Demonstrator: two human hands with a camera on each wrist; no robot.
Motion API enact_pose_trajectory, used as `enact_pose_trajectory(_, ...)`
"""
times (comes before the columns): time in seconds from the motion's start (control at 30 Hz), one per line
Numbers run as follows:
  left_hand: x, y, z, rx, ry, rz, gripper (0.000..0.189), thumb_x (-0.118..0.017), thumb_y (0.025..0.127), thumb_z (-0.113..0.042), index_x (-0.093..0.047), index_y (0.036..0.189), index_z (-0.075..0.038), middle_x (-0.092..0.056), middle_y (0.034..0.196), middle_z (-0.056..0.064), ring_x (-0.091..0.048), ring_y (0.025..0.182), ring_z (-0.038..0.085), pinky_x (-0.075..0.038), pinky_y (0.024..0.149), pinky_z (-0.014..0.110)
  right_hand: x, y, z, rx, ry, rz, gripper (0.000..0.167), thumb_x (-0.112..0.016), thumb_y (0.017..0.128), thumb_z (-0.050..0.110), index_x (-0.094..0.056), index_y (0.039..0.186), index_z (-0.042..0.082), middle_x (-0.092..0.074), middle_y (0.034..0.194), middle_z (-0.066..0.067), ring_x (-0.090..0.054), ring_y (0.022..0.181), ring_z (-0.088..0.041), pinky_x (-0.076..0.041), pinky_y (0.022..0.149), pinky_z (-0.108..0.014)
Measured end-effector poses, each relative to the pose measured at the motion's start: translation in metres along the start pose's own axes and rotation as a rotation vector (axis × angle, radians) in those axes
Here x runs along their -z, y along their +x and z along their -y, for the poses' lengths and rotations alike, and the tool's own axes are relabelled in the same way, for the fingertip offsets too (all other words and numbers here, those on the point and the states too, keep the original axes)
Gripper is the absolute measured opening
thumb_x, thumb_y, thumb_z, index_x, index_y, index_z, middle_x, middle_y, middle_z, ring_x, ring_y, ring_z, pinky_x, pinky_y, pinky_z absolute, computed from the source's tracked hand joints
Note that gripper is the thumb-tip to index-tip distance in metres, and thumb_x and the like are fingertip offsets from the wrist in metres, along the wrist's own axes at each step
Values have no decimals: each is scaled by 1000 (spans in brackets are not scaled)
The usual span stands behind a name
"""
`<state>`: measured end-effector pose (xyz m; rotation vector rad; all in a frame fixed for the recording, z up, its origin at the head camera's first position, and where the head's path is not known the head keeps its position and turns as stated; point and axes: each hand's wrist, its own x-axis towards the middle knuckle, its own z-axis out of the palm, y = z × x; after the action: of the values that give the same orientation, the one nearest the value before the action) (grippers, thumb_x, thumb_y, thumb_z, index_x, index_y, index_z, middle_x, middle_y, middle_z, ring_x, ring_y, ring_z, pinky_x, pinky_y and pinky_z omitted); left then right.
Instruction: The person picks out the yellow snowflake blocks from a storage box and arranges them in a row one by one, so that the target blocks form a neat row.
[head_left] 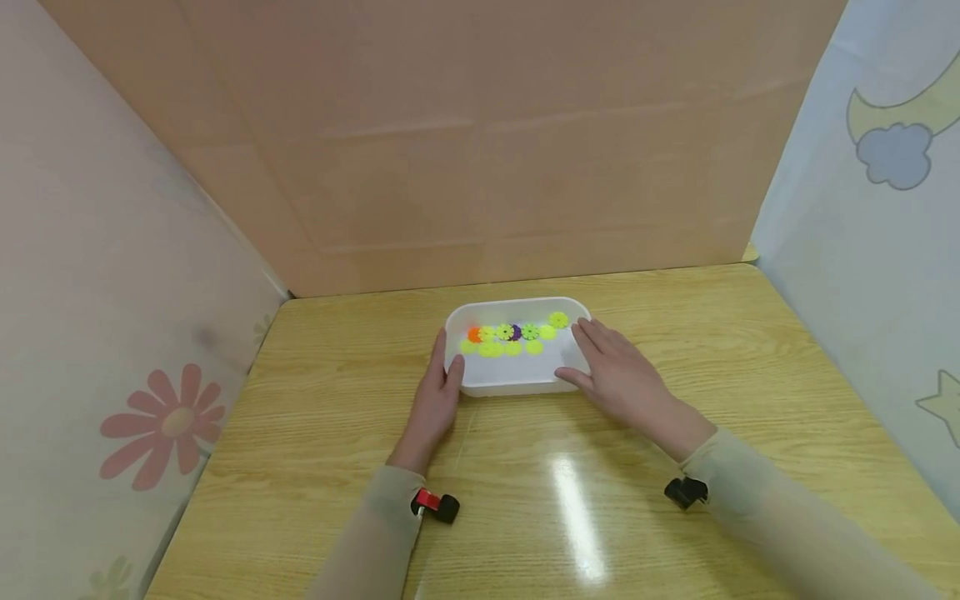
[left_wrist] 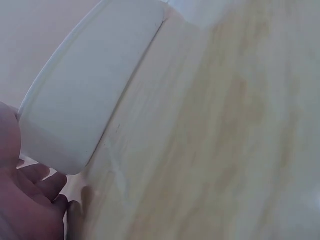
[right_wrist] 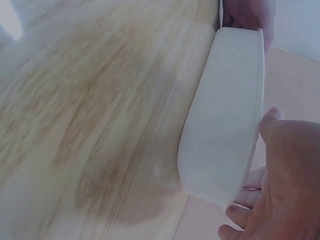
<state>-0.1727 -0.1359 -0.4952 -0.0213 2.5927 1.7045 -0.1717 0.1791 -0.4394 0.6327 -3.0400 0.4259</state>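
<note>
Head view: white round-cornered tray of mostly yellow flat discs on a wood-grain table; left hand grips its left end, right hand its right, thumb spread, grip unclear.

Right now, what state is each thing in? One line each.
Wood-grain tabletop: glossy, showing a glare streak.
White plastic tray: upright, open-topped, loaded.
Flower-shaped pieces: lying inside, some overlapping.
Left hand: holding tray's left end.
Right hand: holding tray's right end.

Pink flower on the left wall, moon, cloud, star over right, and light gleams off the tabletop!
</note>
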Motion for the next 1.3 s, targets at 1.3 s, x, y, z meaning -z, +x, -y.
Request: enact_pose_trajectory(1.3,-8,0,0,-8,-10,-32,67,-40,121,-45,-12,180,-32,-15,184,-7,-16,168,21,-18,135,51,1,53,11,-17,-34,99,80,-56,114,54,-47,161,-10,-41,170,-29,-35,161,-43,-13,132,-68)
